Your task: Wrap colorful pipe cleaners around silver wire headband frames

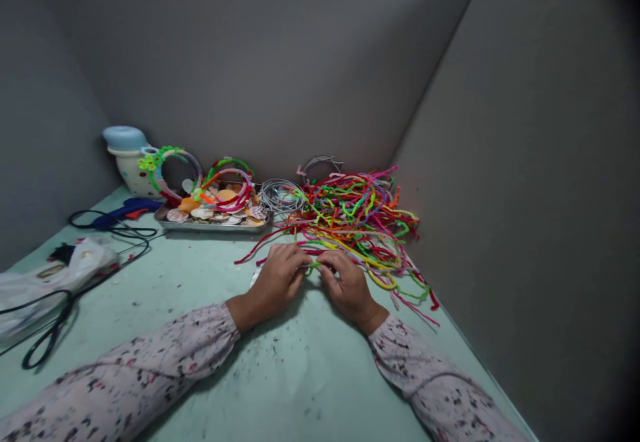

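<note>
Both my hands meet near the middle of the table, in front of a heap of coloured pipe cleaners [350, 209]. Between my fingertips is a green pipe cleaner [314, 267], bent small. My left hand [280, 275] is closed in a pinch at its left side. On the other side, my right hand [347, 285] pinches it between thumb and fingers. Much of the piece is hidden by the fingers. Red and yellow pipe cleaners from the heap lie just beyond my knuckles.
A metal tray [215, 227] holds seashells and pipe-cleaner-wrapped rings. Beside it lies a coil of grey wire [281, 195]. At the left are a cup with a blue lid [125, 138], a blue tool [125, 212], a black cable [107, 281] and a plastic bag [30, 295]. Grey walls enclose the table.
</note>
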{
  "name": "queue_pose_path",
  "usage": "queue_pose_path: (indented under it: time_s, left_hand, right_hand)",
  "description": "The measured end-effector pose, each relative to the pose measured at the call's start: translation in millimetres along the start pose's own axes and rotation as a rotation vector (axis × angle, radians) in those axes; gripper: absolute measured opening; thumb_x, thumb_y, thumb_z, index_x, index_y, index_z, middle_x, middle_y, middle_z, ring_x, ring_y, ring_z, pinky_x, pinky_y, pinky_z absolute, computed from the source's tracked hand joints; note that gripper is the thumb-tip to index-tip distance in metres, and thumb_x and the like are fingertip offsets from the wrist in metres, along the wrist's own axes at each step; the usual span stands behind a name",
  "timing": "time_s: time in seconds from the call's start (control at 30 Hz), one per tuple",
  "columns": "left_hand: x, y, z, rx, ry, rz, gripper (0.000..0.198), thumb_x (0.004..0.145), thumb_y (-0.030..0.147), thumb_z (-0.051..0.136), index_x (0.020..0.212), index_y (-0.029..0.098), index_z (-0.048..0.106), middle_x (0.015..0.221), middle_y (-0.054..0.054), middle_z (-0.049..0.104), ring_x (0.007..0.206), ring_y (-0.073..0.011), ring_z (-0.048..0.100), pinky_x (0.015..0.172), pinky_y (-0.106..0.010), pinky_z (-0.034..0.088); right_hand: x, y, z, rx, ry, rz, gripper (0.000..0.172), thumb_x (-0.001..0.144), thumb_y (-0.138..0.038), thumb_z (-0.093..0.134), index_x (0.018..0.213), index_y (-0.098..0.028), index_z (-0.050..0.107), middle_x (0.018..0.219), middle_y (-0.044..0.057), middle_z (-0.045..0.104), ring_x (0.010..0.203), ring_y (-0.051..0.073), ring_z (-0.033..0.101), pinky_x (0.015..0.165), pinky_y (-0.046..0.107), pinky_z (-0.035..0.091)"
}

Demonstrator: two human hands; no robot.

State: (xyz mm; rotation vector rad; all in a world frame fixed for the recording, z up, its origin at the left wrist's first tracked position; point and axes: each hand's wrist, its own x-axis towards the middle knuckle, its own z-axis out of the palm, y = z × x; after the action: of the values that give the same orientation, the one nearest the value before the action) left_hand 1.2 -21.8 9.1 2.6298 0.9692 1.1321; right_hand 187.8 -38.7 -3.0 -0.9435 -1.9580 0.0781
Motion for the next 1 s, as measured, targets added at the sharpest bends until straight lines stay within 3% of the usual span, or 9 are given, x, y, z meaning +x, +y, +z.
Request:
queue_pose_path:
  time_s: [0.13,0.33,0.47,0.57,0.67,0.9,1.0]
  left_hand:
    - [-0.3,-0.8,-0.3,0.024,0.069,-0.015,0.015,0.084,0.014,0.053,0.098,0.02,0.057,0.093,-0.005,0.06,0.091,-0.0201,0.052,0.082,-0.036,0.038]
    - [-0.3,5.1,-5.6,0.072,0.331,-0.127,0.019,0.082,0.022,0.059,0.099,0.018,0.053,0.098,-0.008,0.058,0.095,-0.0228,0.052,0.084,-0.039,0.04]
    - [-1.2,6.9,-2.7,-0.03,0.189,-0.091,0.02,0.085,0.018,0.053,0.105,0.019,0.054,0.101,-0.007,0.06,0.096,-0.0208,0.054,0.085,-0.038,0.043]
    - [-2.3,6.4,1.1,-0.081,0.102,-0.083,0.033,0.086,0.017,0.05,0.119,0.019,0.05,0.114,-0.01,0.058,0.105,-0.0219,0.053,0.09,-0.039,0.043]
    - [-3.9,5.8,3.2,-0.089,0.066,-0.043,0.033,0.086,0.02,0.052,0.119,0.018,0.051,0.112,-0.01,0.061,0.105,-0.0226,0.054,0.089,-0.04,0.044]
    - [-6.1,6.6,3.6,-0.043,0.089,-0.011,0.024,0.086,0.024,0.054,0.109,0.019,0.059,0.096,-0.008,0.066,0.088,-0.0208,0.059,0.078,-0.037,0.046]
    - [-5.6,7.1,3.1,-0.016,0.105,-0.031,0.021,0.086,0.023,0.055,0.105,0.019,0.061,0.092,-0.007,0.067,0.084,-0.0195,0.06,0.077,-0.035,0.046]
  right_hand:
    - [0.4,1.1,1.9,0.013,0.008,0.008,0.014,0.088,-0.017,0.052,0.1,-0.021,0.058,0.095,0.006,0.064,0.093,0.018,0.059,0.081,0.033,0.05]
    - [0.1,2.1,2.3,0.009,0.128,0.15,0.01,0.089,-0.02,0.051,0.097,-0.021,0.057,0.092,0.005,0.063,0.081,0.016,0.063,0.071,0.031,0.052]
    - [-1.9,2.5,2.3,0.115,0.178,0.284,0.013,0.091,-0.022,0.049,0.102,-0.021,0.056,0.089,0.002,0.063,0.063,0.011,0.064,0.061,0.026,0.052]
    - [-3.0,1.8,3.2,0.182,0.135,0.265,0.015,0.091,-0.022,0.049,0.103,-0.021,0.057,0.093,0.003,0.063,0.062,0.011,0.065,0.061,0.025,0.053]
    - [-3.1,1.7,4.0,0.196,0.104,0.23,0.016,0.091,-0.021,0.048,0.104,-0.021,0.056,0.098,0.005,0.062,0.062,0.01,0.064,0.06,0.025,0.053]
    - [-0.6,2.0,2.5,0.033,0.163,0.065,0.013,0.09,-0.016,0.047,0.098,-0.022,0.055,0.088,0.005,0.06,0.075,0.016,0.061,0.072,0.034,0.052]
    - [-0.9,2.0,2.2,0.028,0.199,0.076,0.013,0.089,-0.015,0.047,0.098,-0.022,0.053,0.089,0.005,0.058,0.073,0.015,0.06,0.069,0.032,0.052]
